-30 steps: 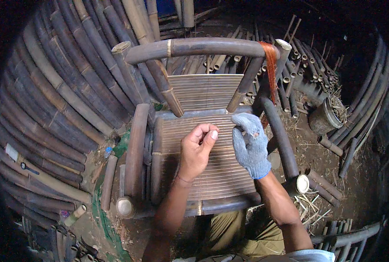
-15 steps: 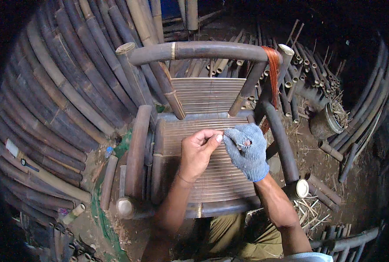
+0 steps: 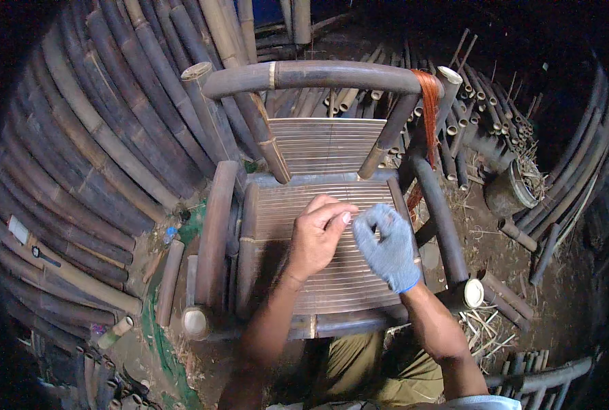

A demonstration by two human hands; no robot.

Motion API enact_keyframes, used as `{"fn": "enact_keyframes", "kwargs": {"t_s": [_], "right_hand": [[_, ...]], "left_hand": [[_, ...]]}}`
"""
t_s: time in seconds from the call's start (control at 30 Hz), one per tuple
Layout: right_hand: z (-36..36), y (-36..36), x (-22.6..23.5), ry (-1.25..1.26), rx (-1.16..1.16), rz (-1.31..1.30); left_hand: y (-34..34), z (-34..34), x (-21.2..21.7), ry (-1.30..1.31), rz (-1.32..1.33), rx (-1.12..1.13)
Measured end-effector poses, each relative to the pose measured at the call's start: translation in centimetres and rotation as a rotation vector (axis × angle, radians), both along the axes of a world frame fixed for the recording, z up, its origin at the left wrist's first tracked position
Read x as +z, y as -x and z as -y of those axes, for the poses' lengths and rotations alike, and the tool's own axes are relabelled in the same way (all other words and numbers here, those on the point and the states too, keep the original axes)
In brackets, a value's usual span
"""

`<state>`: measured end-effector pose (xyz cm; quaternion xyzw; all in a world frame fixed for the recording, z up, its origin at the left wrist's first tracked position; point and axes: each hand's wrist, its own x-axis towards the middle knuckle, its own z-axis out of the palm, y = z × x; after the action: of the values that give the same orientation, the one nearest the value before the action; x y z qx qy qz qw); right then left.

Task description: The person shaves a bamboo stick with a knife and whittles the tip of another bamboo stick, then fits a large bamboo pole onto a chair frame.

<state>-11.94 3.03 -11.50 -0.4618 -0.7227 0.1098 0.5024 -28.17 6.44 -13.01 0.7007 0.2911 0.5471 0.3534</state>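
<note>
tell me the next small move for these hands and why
Probably ease the gloved right hand slightly toward the bare left hand until their fingertips meet. Both have curled fingers and hover close together over the slatted seat, with what looks like a narrow gap between them; any fine strand held there is too small to make out.

The light was moderate in the middle and dim around it; its source was not in view. The seat (image 3: 345,290) was lit evenly enough to show its slats, but a soft shadow lay on its left part, beside the left hand (image 3: 318,236). One pole end (image 3: 473,292) shone almost white. Both hands appeared quite sharp. Toward the rim, the wide lens bent the left poles (image 3: 89,143) into curves, and the corners sank into grainy black, deepest at upper right.
</note>
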Motion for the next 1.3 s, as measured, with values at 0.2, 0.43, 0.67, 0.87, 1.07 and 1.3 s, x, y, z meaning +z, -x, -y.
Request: {"fn": "enact_keyframes", "kwargs": {"t_s": [0.2,0.43,0.67,0.87,1.07,1.3], "right_hand": [[-1.6,-1.1,1.2,0.294,0.023,-0.311],[-3.5,-0.4,0.5,-0.134,0.003,0.043],[-2.6,-0.4,-0.3,0.071,-0.049,-0.111],[-2.8,-0.9,0.2,-0.032,-0.028,-0.096],[-2.0,-0.9,1.1,-0.356,-0.265,0.043],[-2.4,-0.4,1.9,-0.510,-0.168,0.286]], "left_hand": [[-0.1,-0.8,-0.1,-0.116,-0.082,0.092],[-1.0,-2.2,-0.1,0.063,0.229,0.009],[-1.1,-1.8,0.7,0.197,0.036,0.203],[-1.8,-2.1,1.4,-0.279,-0.076,0.222],[-2.1,-1.7,0.5,0.115,0.179,0.083],[-2.0,-1.5,0.4,0.289,0.270,-0.043]]}}
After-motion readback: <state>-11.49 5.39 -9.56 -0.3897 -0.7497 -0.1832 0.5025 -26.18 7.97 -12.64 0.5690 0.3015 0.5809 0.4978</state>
